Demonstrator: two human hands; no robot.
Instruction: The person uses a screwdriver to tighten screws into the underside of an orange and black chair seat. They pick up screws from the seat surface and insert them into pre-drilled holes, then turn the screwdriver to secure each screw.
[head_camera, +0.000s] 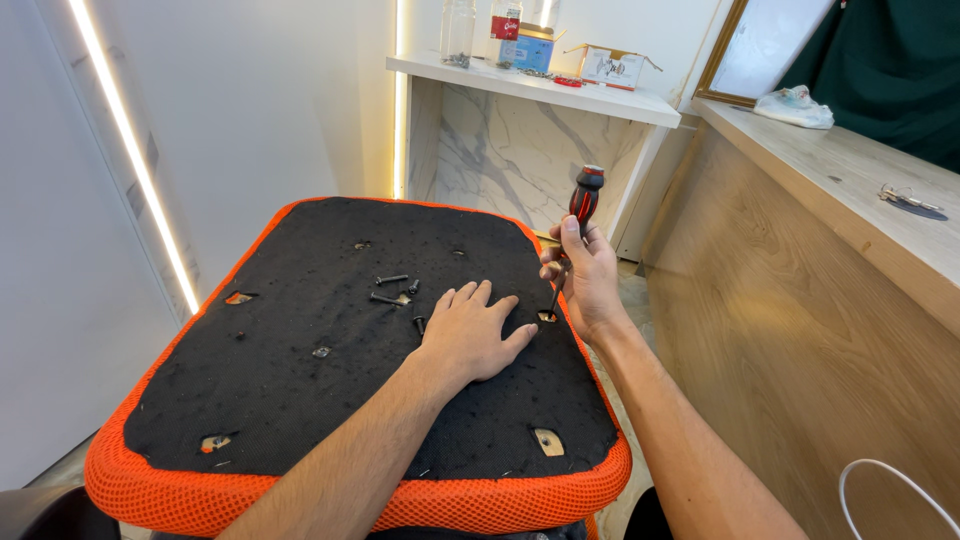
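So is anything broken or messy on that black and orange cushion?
A bit. The black underside has torn holes near its corners, and loose screws lie scattered by the left hand. The right hand holds a screwdriver in one hole.

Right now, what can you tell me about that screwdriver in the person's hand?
The screwdriver has a chunky black and red handle, seemingly plastic or rubber, and a thin dark metal shaft. It stands nearly upright, leaning slightly, its tip down in a small hole near the right edge of the black underside of the orange seat cushion. The right hand wraps its lower handle; the left hand lies flat beside it.
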